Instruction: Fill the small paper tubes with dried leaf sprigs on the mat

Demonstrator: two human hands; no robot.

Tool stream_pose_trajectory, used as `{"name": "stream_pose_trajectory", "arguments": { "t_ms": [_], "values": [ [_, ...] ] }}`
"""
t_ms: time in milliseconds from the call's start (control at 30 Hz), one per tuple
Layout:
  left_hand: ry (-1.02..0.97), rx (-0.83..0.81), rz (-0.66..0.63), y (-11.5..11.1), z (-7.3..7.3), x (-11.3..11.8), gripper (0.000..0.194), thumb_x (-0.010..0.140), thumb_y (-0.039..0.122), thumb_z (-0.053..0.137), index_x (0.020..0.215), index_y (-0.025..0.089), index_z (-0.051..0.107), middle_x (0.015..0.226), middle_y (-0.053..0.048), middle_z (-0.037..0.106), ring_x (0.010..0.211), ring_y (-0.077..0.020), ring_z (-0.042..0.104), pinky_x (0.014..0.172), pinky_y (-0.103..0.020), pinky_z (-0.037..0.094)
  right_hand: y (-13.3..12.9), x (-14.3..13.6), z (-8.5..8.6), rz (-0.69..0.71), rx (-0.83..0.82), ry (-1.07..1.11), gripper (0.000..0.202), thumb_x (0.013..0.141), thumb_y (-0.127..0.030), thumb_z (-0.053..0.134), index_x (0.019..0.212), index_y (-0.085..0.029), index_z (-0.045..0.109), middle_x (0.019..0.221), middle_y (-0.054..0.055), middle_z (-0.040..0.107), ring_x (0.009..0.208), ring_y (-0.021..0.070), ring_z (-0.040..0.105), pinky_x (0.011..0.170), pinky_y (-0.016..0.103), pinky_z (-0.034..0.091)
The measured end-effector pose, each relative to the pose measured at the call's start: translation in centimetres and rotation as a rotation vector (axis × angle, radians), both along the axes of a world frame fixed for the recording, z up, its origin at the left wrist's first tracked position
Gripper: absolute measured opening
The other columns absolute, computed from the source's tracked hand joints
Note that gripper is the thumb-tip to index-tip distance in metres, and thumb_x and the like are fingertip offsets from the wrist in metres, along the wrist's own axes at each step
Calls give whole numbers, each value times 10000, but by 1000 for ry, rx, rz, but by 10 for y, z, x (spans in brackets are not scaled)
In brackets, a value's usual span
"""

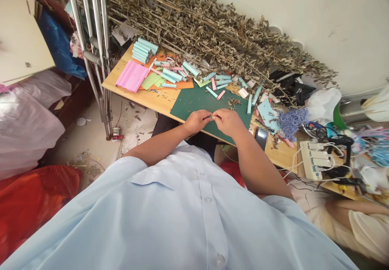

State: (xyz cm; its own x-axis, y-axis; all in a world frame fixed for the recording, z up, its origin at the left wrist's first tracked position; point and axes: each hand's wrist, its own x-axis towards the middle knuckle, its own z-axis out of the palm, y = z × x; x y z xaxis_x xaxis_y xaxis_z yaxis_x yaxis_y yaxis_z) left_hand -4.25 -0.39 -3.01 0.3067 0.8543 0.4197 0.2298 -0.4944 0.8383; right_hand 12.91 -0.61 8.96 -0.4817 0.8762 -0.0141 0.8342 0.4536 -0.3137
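Over the front edge of a green mat (pixel 190 100), both hands meet with their fingertips close together. My left hand (pixel 197 121) is closed in a pinch, and whatever it holds is too small to name. Facing it from the right, my right hand (pixel 226 121) is pinched too, around something tiny that I cannot make out. Beyond them lie light blue paper rolls (pixel 191 69) and a short pink roll (pixel 221 95). Crumbled dry plant bits (pixel 233 103) rest on the mat, behind my right hand.
Dried plant stalks (pixel 194 19) lie along the back. Folded pink paper (pixel 133 76) and stacked blue rolls (pixel 140 51) sit at the left. Metal crutches (pixel 94 47) stand beside the table. Purple yarn (pixel 293 121) and a power strip (pixel 310 160) are at the right, near a person's arm (pixel 349 213).
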Motion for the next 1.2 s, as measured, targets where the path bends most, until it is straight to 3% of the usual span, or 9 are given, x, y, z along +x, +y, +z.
{"name": "stream_pose_trajectory", "arguments": {
  "t_ms": [200, 433, 633, 800, 933, 1200],
  "values": [
    [-6, 12, -4, -1, 3, -1, 355, 1045, 453, 562, 1097, 177, 780, 949, -89, 748, 900, -196, 689, 848, -314, 536, 6, -3, 4, -10, 3, -46, 178, 887, -192, 576, 890, -207, 753, 919, 83, 765, 860, 247, 670, 805, 348, 483],
    [22, 2, -11, -2, 6, -3, 340, 1042, 446, 572, 1089, 180, 779, 941, -87, 742, 906, -197, 689, 856, -308, 534, 20, -7, 6, -128, -94, -94, 117, 815, -235, 670, 831, -239, 786, 758, 36, 755, 753, 237, 668, 757, 348, 488],
    [-16, 39, -12, 0, 1, -1, 295, 1043, 390, 577, 1066, 169, 771, 928, -91, 737, 896, -196, 687, 844, -307, 534, 24, -25, 20, -113, -128, -266, 123, 764, -152, 690, 815, -216, 783, 819, 68, 778, 814, 258, 699, 745, 330, 475],
    [-13, 51, -11, 1, -2, 0, 292, 1053, 361, 555, 1039, 162, 769, 925, -81, 733, 896, -183, 684, 840, -291, 529, 19, -36, 34, -59, -153, -379, 179, 822, -161, 655, 928, -179, 798, 912, 118, 793, 901, 275, 720, 814, 327, 488],
    [-21, 56, 3, 0, -2, -1, 337, 1051, 430, 561, 1101, 170, 769, 938, -80, 741, 892, -183, 690, 842, -292, 532, 16, -24, 31, -26, -155, -276, 227, 891, -169, 602, 963, -206, 814, 972, 87, 806, 946, 257, 725, 871, 325, 504],
    [-37, 43, 20, -1, -2, 0, 375, 1049, 473, 554, 1073, 166, 767, 936, -89, 738, 889, -186, 693, 843, -301, 537, 3, 3, 2, -35, -20, 132, 317, 913, -182, 602, 1152, -238, 802, 1089, 51, 807, 1002, 235, 744, 942, 368, 573]
  ]
}}
